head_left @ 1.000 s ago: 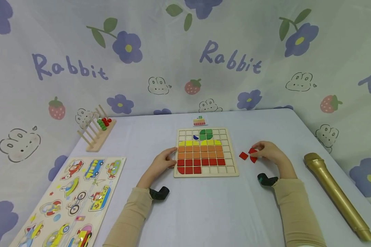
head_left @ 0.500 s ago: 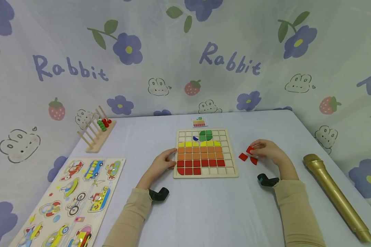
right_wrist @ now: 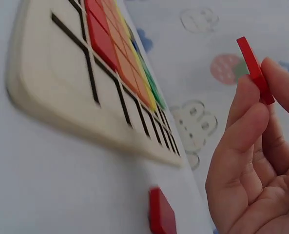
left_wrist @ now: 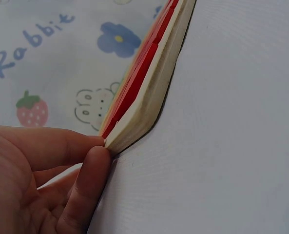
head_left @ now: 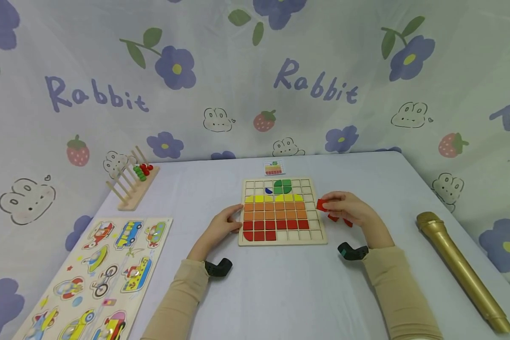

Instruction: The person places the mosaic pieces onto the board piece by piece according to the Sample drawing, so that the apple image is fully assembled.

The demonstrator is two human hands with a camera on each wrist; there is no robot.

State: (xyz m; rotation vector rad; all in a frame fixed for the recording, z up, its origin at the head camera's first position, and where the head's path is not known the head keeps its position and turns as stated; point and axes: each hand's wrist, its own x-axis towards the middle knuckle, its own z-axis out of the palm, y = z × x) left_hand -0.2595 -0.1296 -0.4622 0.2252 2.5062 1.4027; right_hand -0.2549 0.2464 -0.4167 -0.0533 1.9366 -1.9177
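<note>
A wooden grid board (head_left: 316,231) lies mid-table, holding rows of red, orange and yellow tiles, with green and blue pieces near its top. My left hand (head_left: 221,225) touches its left edge with the fingertips; in the left wrist view, thumb and finger (left_wrist: 66,146) meet the board's corner (left_wrist: 139,119). Just off the right edge, my right hand (head_left: 350,208) pinches a red tile (head_left: 321,205). The right wrist view shows this tile (right_wrist: 251,63) raised between thumb and fingers. Under that hand lie a loose red tile (head_left: 333,217) and another red piece (head_left: 348,223), partly hidden.
Behind the board lies a small pattern card (head_left: 274,167). A wooden peg rack (head_left: 138,189) with green and red beads stands at the back left. A vehicle puzzle board (head_left: 97,278) lies at the front left, and a gold microphone (head_left: 463,269) at the right.
My right hand has picked up one red tile from the loose pieces and carried it left to the board's right edge. The left hand has stayed in place.
</note>
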